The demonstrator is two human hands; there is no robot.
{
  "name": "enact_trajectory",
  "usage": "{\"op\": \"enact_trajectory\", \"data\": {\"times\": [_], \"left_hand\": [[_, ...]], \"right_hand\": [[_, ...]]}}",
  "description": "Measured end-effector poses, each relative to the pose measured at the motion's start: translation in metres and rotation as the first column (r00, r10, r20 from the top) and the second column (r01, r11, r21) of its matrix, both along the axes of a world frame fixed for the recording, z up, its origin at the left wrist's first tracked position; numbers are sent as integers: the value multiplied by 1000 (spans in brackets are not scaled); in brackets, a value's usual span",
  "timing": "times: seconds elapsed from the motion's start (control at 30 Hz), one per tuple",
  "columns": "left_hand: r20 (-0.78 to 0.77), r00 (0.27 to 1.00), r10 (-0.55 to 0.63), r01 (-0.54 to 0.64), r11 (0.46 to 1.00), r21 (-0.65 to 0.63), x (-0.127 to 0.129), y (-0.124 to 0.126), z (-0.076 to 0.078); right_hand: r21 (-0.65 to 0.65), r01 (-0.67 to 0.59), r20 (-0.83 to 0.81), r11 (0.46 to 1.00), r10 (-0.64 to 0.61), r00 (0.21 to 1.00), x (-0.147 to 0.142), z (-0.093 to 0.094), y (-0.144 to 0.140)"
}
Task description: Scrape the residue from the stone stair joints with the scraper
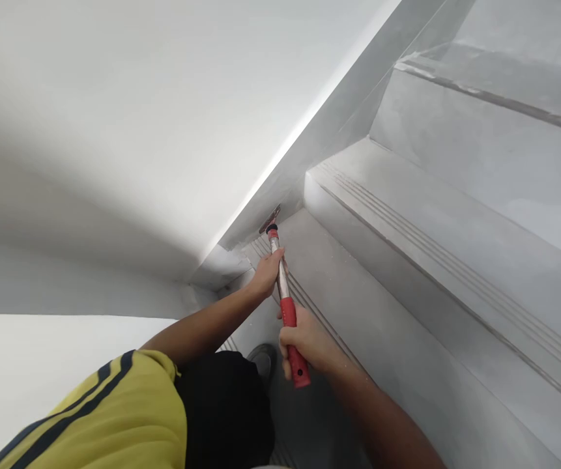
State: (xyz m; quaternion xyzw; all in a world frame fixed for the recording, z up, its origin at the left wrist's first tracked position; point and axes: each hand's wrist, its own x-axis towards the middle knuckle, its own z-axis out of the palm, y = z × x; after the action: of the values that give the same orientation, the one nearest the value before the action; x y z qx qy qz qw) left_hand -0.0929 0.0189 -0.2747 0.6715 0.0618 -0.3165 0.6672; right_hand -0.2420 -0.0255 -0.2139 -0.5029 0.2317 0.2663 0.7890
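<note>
A long-handled scraper (283, 283) with a metal shaft and a red grip runs between my two hands. My left hand (268, 272) is closed around the metal shaft below the black collar. Lower down, my right hand (304, 339) wraps the red grip, its end sticking out below my fingers. The scraper's flat blade (269, 220) lies against the grey skirting (290, 185) along the wall, close above a stair tread (319, 260). Whether the blade's whole edge touches cannot be made out.
Grey stairs with grooved nosings (407, 228) rise to the right. A white wall (114, 117) stands on the left above the skirting. My shoe (263, 359) rests on a lower step. Pale specks lie on the tread near the blade.
</note>
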Motion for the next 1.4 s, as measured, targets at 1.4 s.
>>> {"op": "enact_trajectory", "data": {"times": [1.4], "left_hand": [[-15, 1000, -16, 16, 1000, -7, 0, 18, 6]], "right_hand": [[7, 23, 15, 1000, -24, 1000, 1, 4, 21]]}}
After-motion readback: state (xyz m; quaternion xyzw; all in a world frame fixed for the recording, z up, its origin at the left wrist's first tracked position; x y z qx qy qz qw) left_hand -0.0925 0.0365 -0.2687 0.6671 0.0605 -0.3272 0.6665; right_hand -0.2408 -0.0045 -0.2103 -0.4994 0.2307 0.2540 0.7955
